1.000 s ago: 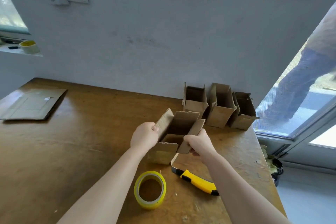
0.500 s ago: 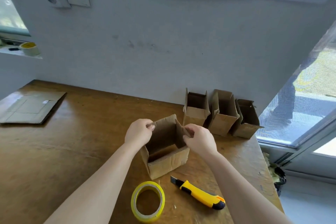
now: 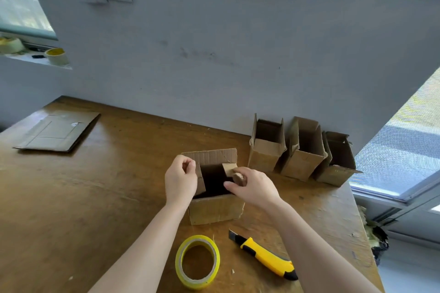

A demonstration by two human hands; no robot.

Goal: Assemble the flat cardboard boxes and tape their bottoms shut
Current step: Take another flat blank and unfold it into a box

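The wooden table [image 3: 71,197] was spread beneath both hands. Between them, an open-topped cardboard box [image 3: 215,207] was set upright. Its left flap was pinched by the left hand [image 3: 181,179], its right flap by the right hand [image 3: 252,185]. Three assembled boxes [image 3: 297,150] were lined up beyond the right hand. Nearer than the hands, a yellow tape roll [image 3: 197,261] and a yellow utility knife [image 3: 264,256] were laid.

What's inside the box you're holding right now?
Nothing visible inside the box: only dark, shadowed interior. Left hand and right hand grip its side flaps; the near wall hides the floor.
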